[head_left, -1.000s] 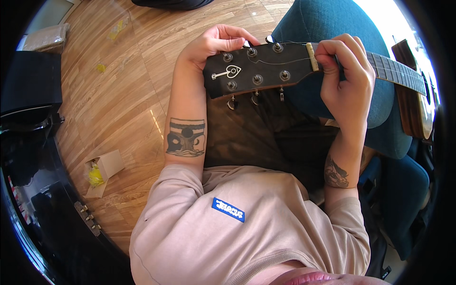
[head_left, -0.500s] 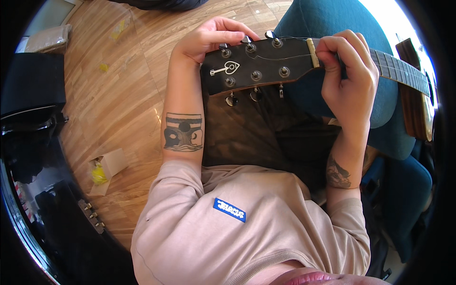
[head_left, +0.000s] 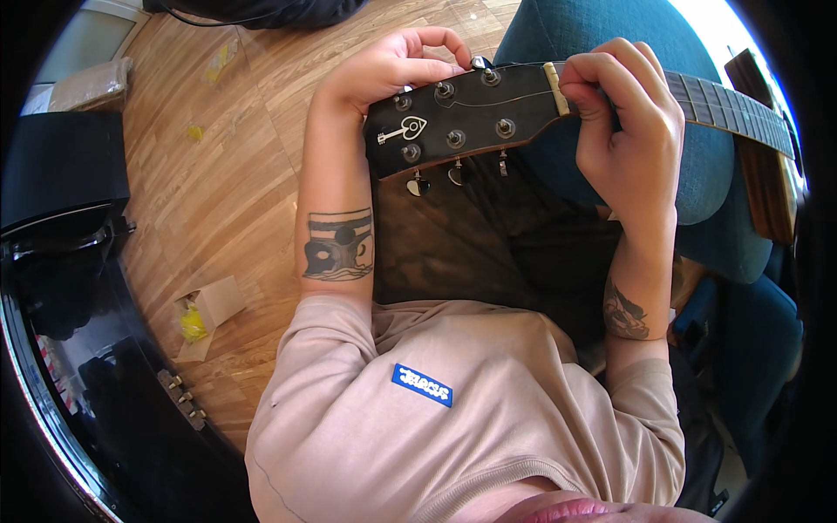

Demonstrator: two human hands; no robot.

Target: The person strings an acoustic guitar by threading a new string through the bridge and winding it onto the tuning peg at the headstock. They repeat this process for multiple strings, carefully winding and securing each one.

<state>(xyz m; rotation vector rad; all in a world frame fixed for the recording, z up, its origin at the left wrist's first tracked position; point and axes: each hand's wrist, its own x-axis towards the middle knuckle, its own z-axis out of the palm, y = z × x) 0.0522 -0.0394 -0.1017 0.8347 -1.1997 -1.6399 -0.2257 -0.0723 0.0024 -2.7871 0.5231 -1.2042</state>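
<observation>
A guitar's black headstock (head_left: 479,122) lies across my lap with its neck (head_left: 737,118) running off to the right. It has a pale nut (head_left: 555,87) and a white key-and-heart inlay (head_left: 402,130). At its far edge, my left hand (head_left: 397,65) has thumb and curled forefinger closed around the middle tuning peg, whose knob they hide. My right hand (head_left: 632,113) bends over the neck just past the nut, thumb and forefinger pinched on a thin guitar string (head_left: 510,99). That string runs loosely over the headstock from the far-side posts. Three tuning knobs stick out along the near edge.
The guitar's body (head_left: 767,166) shows at the far right, by a teal upholstered seat (head_left: 610,35). On the wood floor at left stands an opened small carton (head_left: 214,309) with yellow stuff inside. A glossy black guitar (head_left: 96,349) is at the left edge, near a black box (head_left: 70,157).
The headstock and both hands have shifted slightly left in view. My left forefinger has curled in from nearly straight, now covering the middle knob. The right hand keeps its pinch by the nut.
</observation>
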